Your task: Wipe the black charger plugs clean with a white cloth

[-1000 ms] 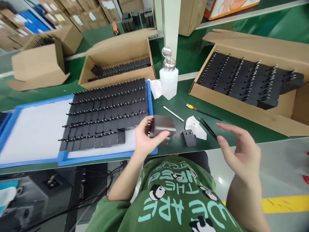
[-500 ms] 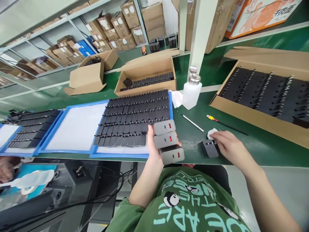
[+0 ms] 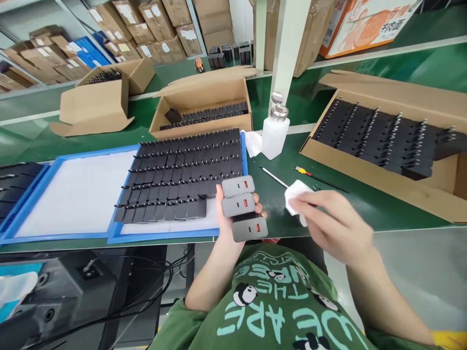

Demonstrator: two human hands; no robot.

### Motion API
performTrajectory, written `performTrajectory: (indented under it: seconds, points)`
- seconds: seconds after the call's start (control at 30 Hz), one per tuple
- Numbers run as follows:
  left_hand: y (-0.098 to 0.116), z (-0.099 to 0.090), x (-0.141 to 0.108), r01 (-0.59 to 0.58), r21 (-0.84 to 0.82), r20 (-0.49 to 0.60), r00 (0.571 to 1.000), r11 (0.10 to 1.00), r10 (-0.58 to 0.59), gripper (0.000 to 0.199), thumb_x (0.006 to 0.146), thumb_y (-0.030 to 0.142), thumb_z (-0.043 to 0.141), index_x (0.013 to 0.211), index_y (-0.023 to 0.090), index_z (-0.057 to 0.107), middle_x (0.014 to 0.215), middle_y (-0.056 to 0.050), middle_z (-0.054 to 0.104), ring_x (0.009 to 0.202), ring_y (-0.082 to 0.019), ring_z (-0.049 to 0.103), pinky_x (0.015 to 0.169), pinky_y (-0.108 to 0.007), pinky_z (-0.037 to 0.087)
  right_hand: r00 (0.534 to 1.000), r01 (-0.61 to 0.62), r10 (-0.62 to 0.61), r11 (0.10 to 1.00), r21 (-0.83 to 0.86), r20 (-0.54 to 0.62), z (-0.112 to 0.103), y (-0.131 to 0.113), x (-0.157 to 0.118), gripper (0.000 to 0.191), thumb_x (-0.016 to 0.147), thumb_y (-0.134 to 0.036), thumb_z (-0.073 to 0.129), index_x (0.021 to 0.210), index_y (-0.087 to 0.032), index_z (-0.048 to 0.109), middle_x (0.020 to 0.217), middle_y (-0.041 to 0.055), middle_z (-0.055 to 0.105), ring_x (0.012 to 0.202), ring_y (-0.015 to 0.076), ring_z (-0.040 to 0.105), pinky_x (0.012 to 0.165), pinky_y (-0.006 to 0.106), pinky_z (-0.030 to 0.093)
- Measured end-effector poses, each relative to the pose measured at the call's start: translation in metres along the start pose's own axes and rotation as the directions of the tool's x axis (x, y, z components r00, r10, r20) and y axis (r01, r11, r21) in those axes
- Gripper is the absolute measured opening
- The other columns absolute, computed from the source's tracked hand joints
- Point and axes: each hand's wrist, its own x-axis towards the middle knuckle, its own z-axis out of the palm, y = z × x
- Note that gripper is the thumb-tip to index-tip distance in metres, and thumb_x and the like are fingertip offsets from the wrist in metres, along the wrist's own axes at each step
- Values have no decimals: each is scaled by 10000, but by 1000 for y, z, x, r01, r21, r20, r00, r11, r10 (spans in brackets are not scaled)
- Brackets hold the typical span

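In the head view my left hand (image 3: 226, 218) is wrapped round a stack of three dark chargers. The upper charger (image 3: 238, 186), middle charger (image 3: 238, 204) and lower charger (image 3: 250, 228) turn their grey faces, each with a small port and a red USB port, towards me. My right hand (image 3: 333, 223) pinches a white wipe (image 3: 298, 194), lifted above the bench to the right of the stack. Metal prongs (image 3: 316, 187) show just behind my right fingers; the rest of that piece is hidden. Behind the stack, rows of black chargers (image 3: 186, 165) cover a blue-rimmed tray (image 3: 146, 234).
A white pump bottle (image 3: 275, 133) stands behind a thin white stick (image 3: 272, 176). A cable with a yellow plug (image 3: 321, 179) lies to the right. Open cartons of chargers are at the back (image 3: 204, 126) and right (image 3: 368, 182). Another blue-rimmed tray (image 3: 73, 194) lies left.
My right hand has risen with the white wipe and moved left, away from the dark charger on the bench. My left hand still holds the stack. The view has swung right.
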Motion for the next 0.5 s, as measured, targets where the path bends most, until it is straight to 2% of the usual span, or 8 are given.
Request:
performTrajectory:
  seconds: [0.03, 0.1, 0.2, 0.27, 0.33, 0.43, 0.5]
  points:
    - [0, 0, 0, 0, -24, -7, 1000, 1000, 0, 715, 762, 892, 387, 838, 200, 549, 627, 6, 551, 462, -115, 507, 491, -281, 437, 999, -18, 17, 999, -26, -41, -3, 0, -3, 509, 872, 33, 571, 1285, -255, 641, 1085, 71, 678, 955, 202, 659, 800, 351, 595]
    - [-1, 1, 0, 1, -42, -18, 1000, 999, -2, 696, 771, 882, 396, 836, 205, 543, 638, 3, 561, 470, -112, 509, 492, -275, 439, 1000, 2, -2, 999, 37, -19, -1, -10, -5, 514, 880, 35, 550, 1320, -219, 623, 1087, 76, 668, 963, 195, 650, 813, 338, 593]
    - [-6, 3, -3, -35, -32, -41, 999, 999, 34, 659, 797, 847, 430, 856, 205, 567, 685, -14, 590, 523, -119, 537, 511, -267, 453, 991, 97, -114, 974, 202, 74, 18, -27, -5, 442, 950, -13, 484, 1375, -99, 570, 1087, 100, 695, 966, 194, 638, 843, 324, 598]
    - [-11, 2, -5, -87, -21, -53, 995, 996, 86, 645, 798, 834, 459, 872, 208, 596, 732, -30, 620, 588, -144, 578, 549, -281, 483, 986, 117, -141, 967, 224, 92, 31, -29, -6, 479, 961, -12, 472, 1436, -57, 506, 1143, 125, 696, 998, 204, 636, 874, 341, 596]
    - [-15, 0, -8, -110, -9, -13, 994, 994, 110, 646, 765, 837, 516, 881, 211, 621, 752, -36, 639, 627, -167, 601, 584, -301, 505, 986, 135, -152, 969, 208, 70, 37, -24, -9, 525, 957, 5, 467, 1478, -54, 462, 1168, 130, 697, 1025, 206, 647, 901, 346, 597]
    - [-20, -4, -9, -101, 7, 89, 991, 995, 100, 682, 654, 852, 636, 865, 204, 640, 689, -25, 617, 589, -168, 583, 571, -301, 499, 969, 225, -240, 956, 190, 61, 27, -11, -14, 545, 938, 25, 481, 1479, -47, 469, 1097, 104, 736, 1002, 190, 680, 891, 296, 616]
    - [-22, -6, -8, -131, 11, 158, 979, 991, 128, 695, 618, 855, 664, 837, 196, 639, 626, -17, 589, 540, -160, 569, 535, -288, 483, 969, 213, -235, 951, 223, 78, 13, -4, -13, 566, 921, 31, 518, 1470, -102, 501, 1046, 66, 746, 949, 164, 698, 839, 254, 630]
